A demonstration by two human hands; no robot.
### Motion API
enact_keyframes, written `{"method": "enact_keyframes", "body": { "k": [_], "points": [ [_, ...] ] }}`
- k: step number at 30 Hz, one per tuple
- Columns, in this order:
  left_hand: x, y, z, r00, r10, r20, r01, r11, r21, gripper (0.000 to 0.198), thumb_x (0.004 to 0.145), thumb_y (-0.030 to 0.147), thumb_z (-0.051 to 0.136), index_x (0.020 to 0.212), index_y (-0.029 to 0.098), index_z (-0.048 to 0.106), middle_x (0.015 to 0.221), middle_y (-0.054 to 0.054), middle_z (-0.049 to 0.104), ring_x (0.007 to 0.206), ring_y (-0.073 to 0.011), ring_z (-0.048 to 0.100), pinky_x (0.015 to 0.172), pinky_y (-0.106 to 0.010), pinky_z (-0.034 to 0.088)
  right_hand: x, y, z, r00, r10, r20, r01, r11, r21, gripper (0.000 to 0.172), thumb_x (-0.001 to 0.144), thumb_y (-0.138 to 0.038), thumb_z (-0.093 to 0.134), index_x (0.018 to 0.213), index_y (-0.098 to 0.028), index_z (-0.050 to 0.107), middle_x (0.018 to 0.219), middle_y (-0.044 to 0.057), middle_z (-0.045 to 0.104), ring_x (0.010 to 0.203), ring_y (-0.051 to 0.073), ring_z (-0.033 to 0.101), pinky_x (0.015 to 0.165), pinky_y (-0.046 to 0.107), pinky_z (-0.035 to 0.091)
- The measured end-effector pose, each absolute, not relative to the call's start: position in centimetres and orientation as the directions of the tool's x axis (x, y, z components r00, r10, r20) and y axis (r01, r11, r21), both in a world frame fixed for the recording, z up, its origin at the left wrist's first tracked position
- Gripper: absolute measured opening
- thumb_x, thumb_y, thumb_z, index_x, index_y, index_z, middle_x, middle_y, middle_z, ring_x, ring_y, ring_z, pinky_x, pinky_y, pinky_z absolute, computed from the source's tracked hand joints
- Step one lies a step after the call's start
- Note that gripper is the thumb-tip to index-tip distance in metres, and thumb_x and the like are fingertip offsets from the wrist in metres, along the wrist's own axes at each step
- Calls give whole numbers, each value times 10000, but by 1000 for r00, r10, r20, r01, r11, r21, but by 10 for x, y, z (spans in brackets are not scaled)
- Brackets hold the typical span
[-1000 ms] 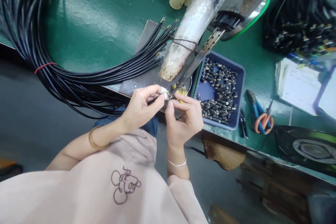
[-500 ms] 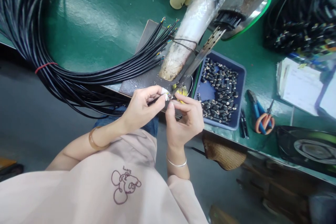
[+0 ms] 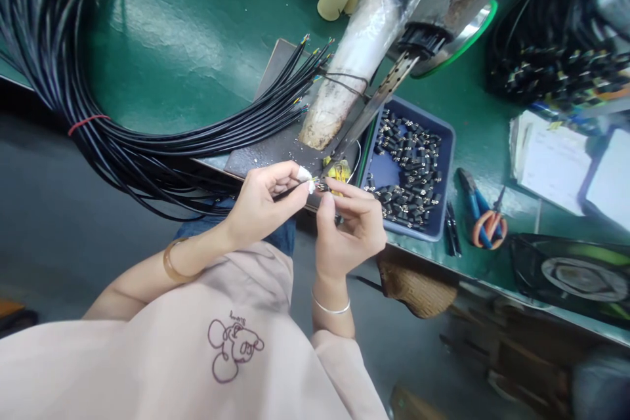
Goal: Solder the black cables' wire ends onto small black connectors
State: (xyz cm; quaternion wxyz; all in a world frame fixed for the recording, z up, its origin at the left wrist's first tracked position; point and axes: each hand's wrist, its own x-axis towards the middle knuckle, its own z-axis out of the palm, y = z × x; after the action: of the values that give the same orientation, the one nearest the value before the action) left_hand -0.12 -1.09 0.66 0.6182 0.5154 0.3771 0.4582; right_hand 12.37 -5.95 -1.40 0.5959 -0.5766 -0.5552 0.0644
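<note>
My left hand (image 3: 258, 207), with white tape on its fingertips, pinches the end of a black cable; thin coloured wires (image 3: 315, 179) stick out past the fingers. Between the thumb and fingers of my right hand (image 3: 350, 223) is a small black connector (image 3: 322, 186) with metal pins. Wires and connector meet or nearly meet; whether they are joined is too small to tell. Just above them, the soldering iron (image 3: 355, 131) points down with its tip close to the wires. A yellow-wrapped bundle (image 3: 339, 170) lies right behind my right fingers.
A blue tray (image 3: 449, 177) of black connectors stands to the right, with pliers (image 3: 482, 210) beyond it. Black cables (image 3: 197, 142) curve in from the left onto a dark board (image 3: 241, 161). A white-wrapped tube (image 3: 339, 79) slants down over the board. Papers (image 3: 546, 164) lie far right.
The connector shows more clearly between my right fingers, and that hand has shifted slightly right. My left hand keeps its pinch. Things at the right appear slightly further left as the view shifts.
</note>
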Motion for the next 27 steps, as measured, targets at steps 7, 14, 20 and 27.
{"method": "enact_keyframes", "body": {
  "k": [7, 14, 20, 27],
  "points": [
    [-8, -11, 4, 380, 925, 1, -123, 49, 991, 140, 820, 245, 648, 726, 144, 623, 661, 1, 602, 600, -85, 538, 595, -197, 456, 130, -59, 3, 363, 857, 367, 409, 208, -889, 151, 877, -158, 730, 779, -199, 622, 898, 16, 818, 705, 140, 792, 639, 220, 674],
    [-7, -12, 3, 347, 937, -34, -161, 96, 982, 160, 835, 243, 626, 715, 157, 564, 631, 29, 539, 540, -58, 459, 517, -182, 377, 132, -63, -4, 273, 789, 551, 635, 283, -719, 109, 885, -131, 736, 860, -210, 666, 945, 9, 827, 796, 136, 806, 684, 201, 668],
    [-5, -14, 2, 317, 948, -19, -200, 87, 976, 138, 854, 250, 634, 778, 158, 563, 619, 46, 517, 539, -55, 460, 529, -172, 390, 128, -62, -12, 177, 689, 703, 794, 322, -516, 137, 887, -115, 746, 923, -221, 667, 961, 13, 828, 825, 146, 811, 707, 208, 662],
    [-6, -14, 2, 306, 952, 4, -209, 63, 976, 129, 870, 247, 629, 801, 167, 556, 631, 49, 530, 539, -55, 461, 512, -163, 376, 124, -61, -13, 161, 685, 711, 793, 339, -506, 145, 881, -99, 737, 906, -220, 661, 956, 24, 825, 821, 150, 808, 722, 228, 668]
  ]
}}
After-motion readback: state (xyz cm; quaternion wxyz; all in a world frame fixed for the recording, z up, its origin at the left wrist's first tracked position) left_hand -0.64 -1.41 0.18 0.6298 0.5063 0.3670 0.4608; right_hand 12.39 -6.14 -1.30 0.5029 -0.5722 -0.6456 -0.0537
